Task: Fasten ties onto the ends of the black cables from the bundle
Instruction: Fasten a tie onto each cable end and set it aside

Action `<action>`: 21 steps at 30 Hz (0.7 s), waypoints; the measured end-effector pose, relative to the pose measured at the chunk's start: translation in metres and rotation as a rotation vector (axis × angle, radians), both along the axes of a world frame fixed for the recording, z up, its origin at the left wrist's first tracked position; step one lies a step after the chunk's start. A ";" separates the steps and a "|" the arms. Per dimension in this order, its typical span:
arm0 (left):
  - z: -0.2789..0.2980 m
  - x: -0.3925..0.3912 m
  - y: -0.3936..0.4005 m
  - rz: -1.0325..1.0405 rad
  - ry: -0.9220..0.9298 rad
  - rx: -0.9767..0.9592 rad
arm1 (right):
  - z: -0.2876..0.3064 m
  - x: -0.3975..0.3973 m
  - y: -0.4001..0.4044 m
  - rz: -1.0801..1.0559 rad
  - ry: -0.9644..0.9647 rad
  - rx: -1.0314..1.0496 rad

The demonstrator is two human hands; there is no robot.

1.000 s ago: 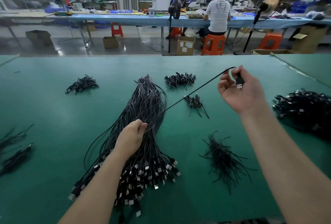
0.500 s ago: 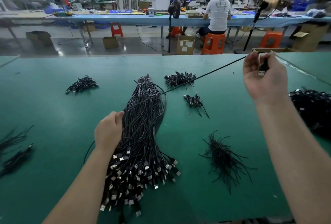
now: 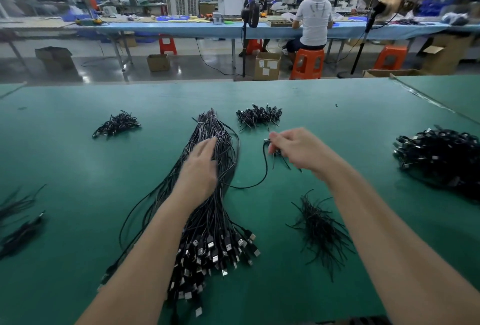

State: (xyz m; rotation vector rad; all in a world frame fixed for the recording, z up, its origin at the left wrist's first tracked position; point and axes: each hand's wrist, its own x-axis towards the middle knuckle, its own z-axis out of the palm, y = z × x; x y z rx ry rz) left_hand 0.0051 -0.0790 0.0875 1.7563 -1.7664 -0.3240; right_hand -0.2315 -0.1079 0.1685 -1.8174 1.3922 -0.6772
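A green table (image 3: 78,169) fills the lower view. Down its middle lies a long bundle (image 3: 207,208) of thin black cables, tied together at the far end and fanning out at the near end into a mass of silver-tipped plugs. The person's left hand (image 3: 200,169) rests flat on the bundle near its middle, fingers straight, its grip released. The right hand (image 3: 296,148) is just to the right of the bundle, fingers curled, its grip pinching the end of a single cable (image 3: 259,179) that loops down and back to the bundle. Under that hand lies a small cluster of ties, mostly hidden. A loose pile of black ties (image 3: 319,228) sits nearer, to the right. Smaller heaps of finished cables (image 3: 258,115) lie at the far middle, far left and far right. Beyond the table is a workshop: a long blue bench (image 3: 181,30), orange stools (image 3: 307,62), cardboard boxes, and a seated person in a white shirt (image 3: 313,22) facing away.
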 end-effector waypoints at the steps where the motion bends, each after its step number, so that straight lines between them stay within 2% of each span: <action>1: 0.011 -0.014 0.004 -0.129 0.157 -0.039 | -0.002 0.007 0.001 0.022 0.038 0.008; 3: 0.028 -0.038 0.010 -0.319 0.396 -0.061 | -0.004 0.020 0.004 -0.004 0.060 -0.006; 4: 0.033 -0.047 0.011 -0.373 0.434 -0.067 | -0.006 0.025 0.005 -0.035 0.039 -0.012; 7: 0.039 -0.062 0.013 -0.414 0.300 -0.133 | -0.009 0.032 0.005 -0.096 -0.033 0.017; 11: 0.033 -0.068 0.014 -0.252 0.096 -0.203 | -0.012 0.031 0.006 -0.105 -0.028 0.038; 13: 0.030 -0.070 0.014 -0.163 0.140 -0.223 | -0.012 0.033 0.005 -0.160 -0.101 0.033; 15: 0.027 -0.072 0.015 -0.131 0.235 -0.143 | -0.012 0.034 0.004 -0.190 -0.153 0.029; 21: 0.015 -0.070 0.013 -0.166 0.224 0.024 | -0.013 0.027 0.005 -0.022 -0.303 0.064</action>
